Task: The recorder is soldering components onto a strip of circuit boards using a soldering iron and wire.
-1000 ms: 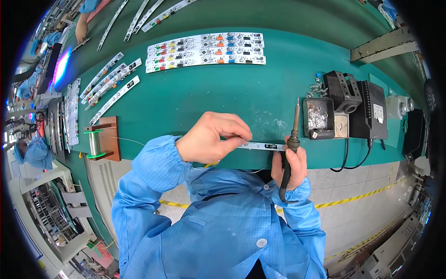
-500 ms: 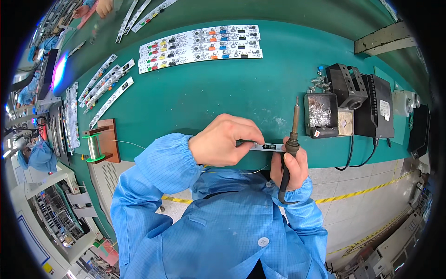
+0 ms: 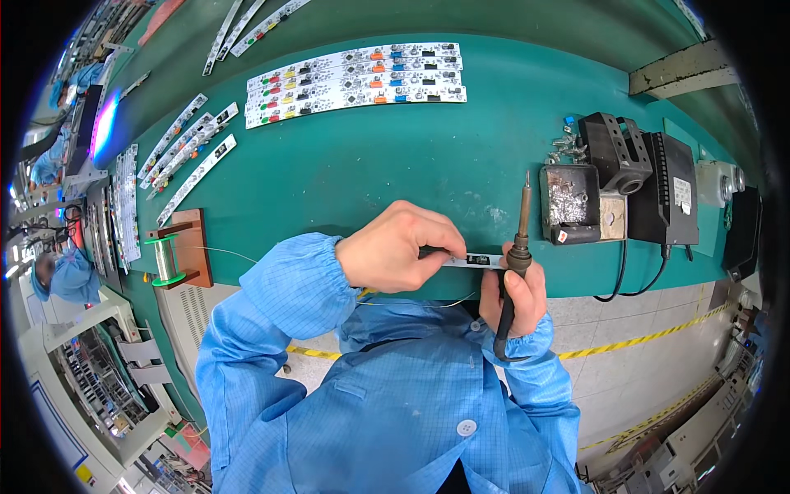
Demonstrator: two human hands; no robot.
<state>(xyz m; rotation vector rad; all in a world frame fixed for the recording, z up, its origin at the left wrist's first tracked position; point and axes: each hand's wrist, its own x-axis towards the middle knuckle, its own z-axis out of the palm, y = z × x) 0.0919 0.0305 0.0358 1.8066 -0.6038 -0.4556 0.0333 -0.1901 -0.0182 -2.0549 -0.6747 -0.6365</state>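
Observation:
My left hand (image 3: 401,247) is closed, its thumb and fingers pinched at the left part of a narrow white circuit board strip (image 3: 479,260). A small black component sits on the bare stretch between my hands. My right hand (image 3: 527,298) is closed around a soldering iron (image 3: 520,247), whose tip points up and away from the board. The fingers of that hand also rest at the strip's right end, partly hidden behind the iron's grip. Thin solder wire (image 3: 216,249) runs from a green-ended spool (image 3: 165,262) toward my left sleeve, and a length of wire shows below my left hand.
Several long circuit boards (image 3: 354,82) lie stacked at the back of the green mat. More curved strips (image 3: 196,181) lie at the left. To the right stand a black metal tray (image 3: 569,202), an iron holder (image 3: 615,152) and a black soldering station (image 3: 671,189).
My hands, the board strip and the iron stay almost where they were. At the upper left, another person's hands have gone out of view.

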